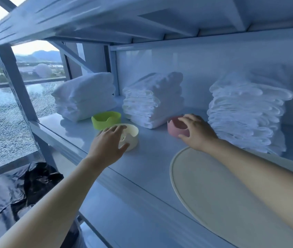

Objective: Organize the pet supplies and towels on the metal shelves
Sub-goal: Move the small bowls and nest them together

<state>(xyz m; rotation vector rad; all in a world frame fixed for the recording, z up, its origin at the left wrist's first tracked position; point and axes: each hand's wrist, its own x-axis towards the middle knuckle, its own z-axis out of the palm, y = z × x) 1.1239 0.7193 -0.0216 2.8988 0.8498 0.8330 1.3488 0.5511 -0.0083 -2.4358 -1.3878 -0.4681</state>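
From the head camera, the middle towel stack [153, 102] stands at the back of the metal shelf [153, 161] and serves as the marker for everything else. To its left sits a second folded stack, the left towel stack [85, 97], and to its right, well apart, is the taller right towel stack [245, 111]. All three are pushed toward the rear wall, which leaves the front strip of the shelf for smaller items.

The pink bowl [174, 127] rests just beside the middle stack's front right corner. The right hand [197, 133] holds it in a narrow grasp, fingers curled over the rim and thumb against the near wall. That hold looks suited to lifting or sliding the bowl.

In front and to the left of the middle stack lies the cream bowl [133, 135]. The left hand [109, 145] spans it widely, fingers reaching over the far rim and thumb on the near side. I judge this a grip, though how firm it is cannot be told. The green bowl [106, 119] sits just behind the cream one, close to the left stack and untouched.

Nearer the camera, right of the middle stack, a round cream tray [213, 190] lies flat at the shelf edge, under the right forearm.

With both hands on bowls, the step in hand appears to be grouping the three bowls together. The towels look already sorted.
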